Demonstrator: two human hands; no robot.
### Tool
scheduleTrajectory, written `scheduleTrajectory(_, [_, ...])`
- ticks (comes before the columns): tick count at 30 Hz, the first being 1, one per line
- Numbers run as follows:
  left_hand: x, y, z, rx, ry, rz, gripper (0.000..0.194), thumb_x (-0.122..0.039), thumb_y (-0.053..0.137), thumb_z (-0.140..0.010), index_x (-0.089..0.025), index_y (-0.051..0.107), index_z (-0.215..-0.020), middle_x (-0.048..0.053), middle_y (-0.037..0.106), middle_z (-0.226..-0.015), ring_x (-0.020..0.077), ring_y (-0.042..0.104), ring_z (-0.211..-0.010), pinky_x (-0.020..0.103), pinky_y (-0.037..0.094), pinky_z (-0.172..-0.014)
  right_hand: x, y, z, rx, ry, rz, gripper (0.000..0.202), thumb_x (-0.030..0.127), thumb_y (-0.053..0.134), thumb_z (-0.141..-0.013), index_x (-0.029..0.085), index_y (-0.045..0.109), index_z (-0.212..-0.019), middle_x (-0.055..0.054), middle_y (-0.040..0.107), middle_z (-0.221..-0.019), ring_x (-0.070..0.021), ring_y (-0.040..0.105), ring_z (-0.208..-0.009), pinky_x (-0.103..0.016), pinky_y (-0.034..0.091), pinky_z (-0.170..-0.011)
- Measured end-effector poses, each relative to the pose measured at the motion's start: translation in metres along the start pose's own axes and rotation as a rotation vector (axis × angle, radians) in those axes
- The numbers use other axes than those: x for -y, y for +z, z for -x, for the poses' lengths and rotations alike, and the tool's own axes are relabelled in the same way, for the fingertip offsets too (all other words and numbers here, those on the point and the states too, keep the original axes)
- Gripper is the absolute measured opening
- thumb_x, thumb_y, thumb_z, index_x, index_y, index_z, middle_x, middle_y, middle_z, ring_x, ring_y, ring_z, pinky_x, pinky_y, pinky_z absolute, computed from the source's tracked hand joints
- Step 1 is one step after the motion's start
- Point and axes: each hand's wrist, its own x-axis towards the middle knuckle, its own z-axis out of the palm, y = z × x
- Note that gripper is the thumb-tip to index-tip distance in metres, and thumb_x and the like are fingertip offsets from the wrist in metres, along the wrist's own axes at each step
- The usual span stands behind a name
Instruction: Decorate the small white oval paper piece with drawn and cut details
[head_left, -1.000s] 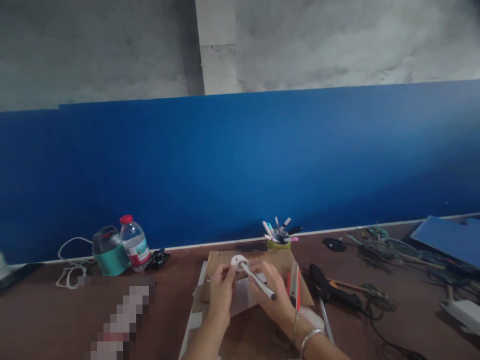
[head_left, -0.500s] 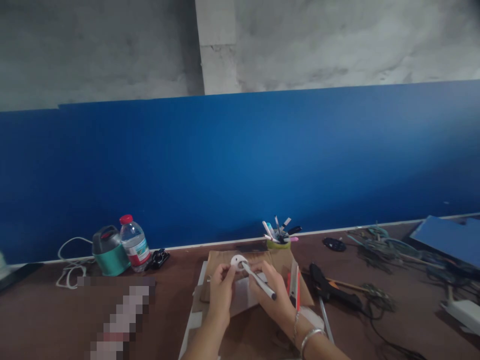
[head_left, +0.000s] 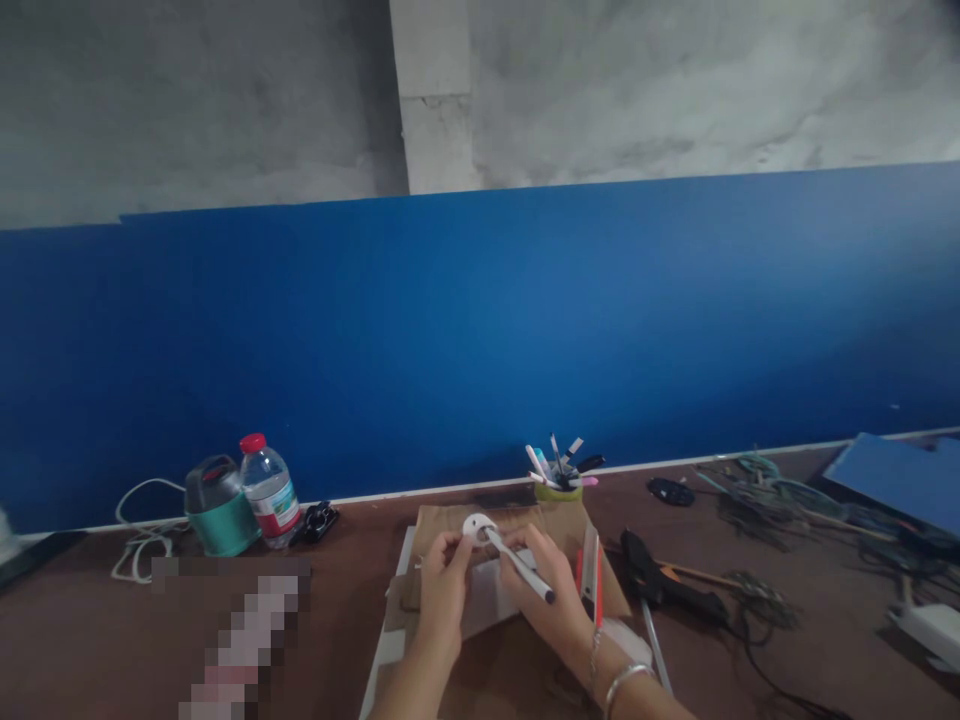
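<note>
Between thumb and fingers, my left hand (head_left: 444, 580) pinches a small round white piece (head_left: 475, 524) that bears a dark dot. My right hand (head_left: 546, 585) is closed around a white marker pen (head_left: 525, 570), whose dark end points back toward me. The pen's far end meets the white piece; my fingers partly hide the contact. Below both hands lie a sheet of white paper (head_left: 484, 598) and brown cardboard (head_left: 435, 520). A red and silver utility knife (head_left: 590, 570) rests on the cardboard just right of my right hand.
At the back stands a yellow-green cup of pens (head_left: 559, 493). A black glue gun (head_left: 667, 580) and tangled wires (head_left: 765, 490) lie to the right. A red-capped water bottle (head_left: 270, 492) and a teal container (head_left: 223, 520) stand left. A blue partition (head_left: 480, 330) rises behind the table.
Both hands keep the same hold on the white piece and the pen, almost in place. The whole view has shifted down very slightly.
</note>
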Motion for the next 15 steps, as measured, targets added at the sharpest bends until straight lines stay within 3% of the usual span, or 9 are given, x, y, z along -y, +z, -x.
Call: scheduleTrajectory(15, [0.0019, -0.0009, -0.0019, 0.008, 0.019, 0.006, 0.042, -0.057, 0.066, -0.061, -0.017, 0.056, -0.071, -0.008, 0.04, -0.048, 0.0064, 0.03, -0.042, 0.018, 0.019, -0.041, 0.0034, -0.0018, -0.0005, 0.01, 0.085, -0.097, 0.006, 0.019, 0.05, -0.074, 0.02, 0.057, -0.074, -0.003, 0.065, -0.072, -0.0181, 0.06, -0.069, -0.026, 0.045, -0.062])
